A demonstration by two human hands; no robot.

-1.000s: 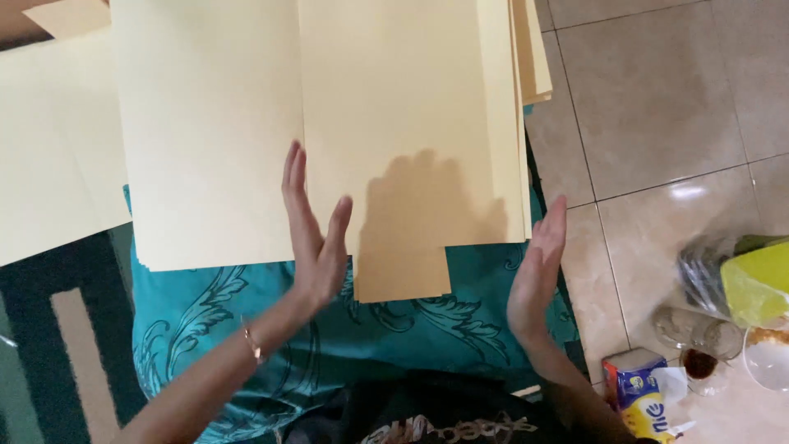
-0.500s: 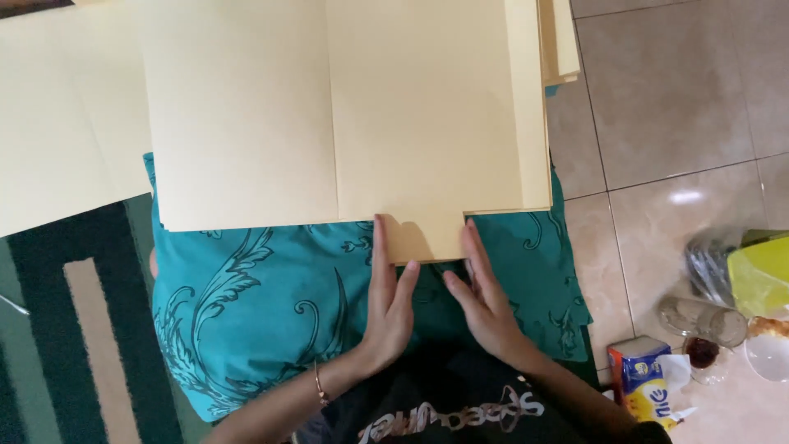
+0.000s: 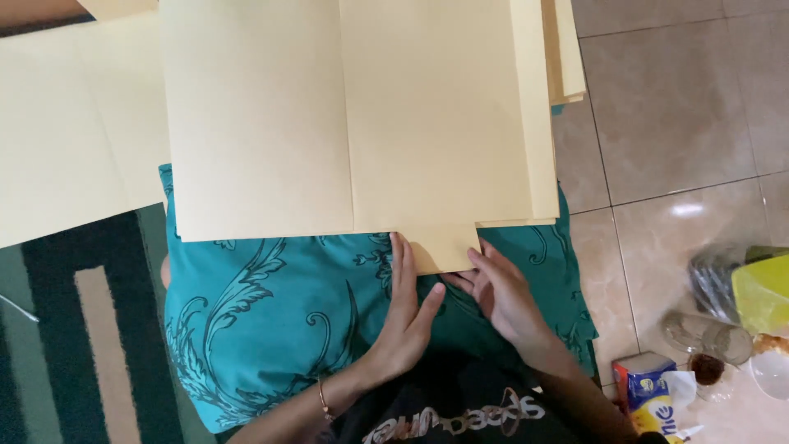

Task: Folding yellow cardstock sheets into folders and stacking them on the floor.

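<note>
Both hands have come down from the air onto the small paper flap (image 3: 444,248) below the big yellow sheet (image 3: 353,115). The left hand (image 3: 407,316) lies flat and open beside it; the right hand (image 3: 501,296) presses its edge on the teal cushion (image 3: 263,329).

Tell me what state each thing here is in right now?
Cream paper sheet: folded, flat on the cushion.
Bottom flap: sticking out, both hands touching it.
Left hand: open, flat on the flap's edge.
Right hand: open, fingertips on the flap.
Teal cushion: lying under the paper.
</note>
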